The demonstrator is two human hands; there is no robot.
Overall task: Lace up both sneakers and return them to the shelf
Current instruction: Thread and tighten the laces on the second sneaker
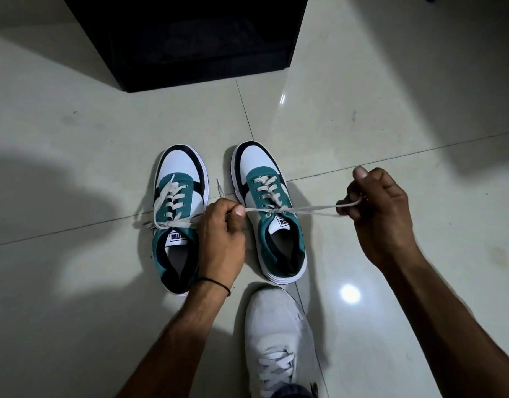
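Two white, teal and black sneakers stand side by side on the tiled floor, toes pointing away from me. The left sneaker (177, 216) has its white lace tied in a bow. The right sneaker (269, 208) is laced, and its white lace (308, 208) is pulled taut sideways across the tongue, crossed in a first knot. My left hand (221, 239) pinches the lace's left end between the shoes. My right hand (377, 214) grips the right end, held out to the right of the shoe. A black shelf (190, 38) stands beyond the shoes.
My own foot in a light grey sneaker (279, 334) rests on the floor just behind the right sneaker. Glossy pale tiles (75, 139) surround everything, with open floor to the left and right.
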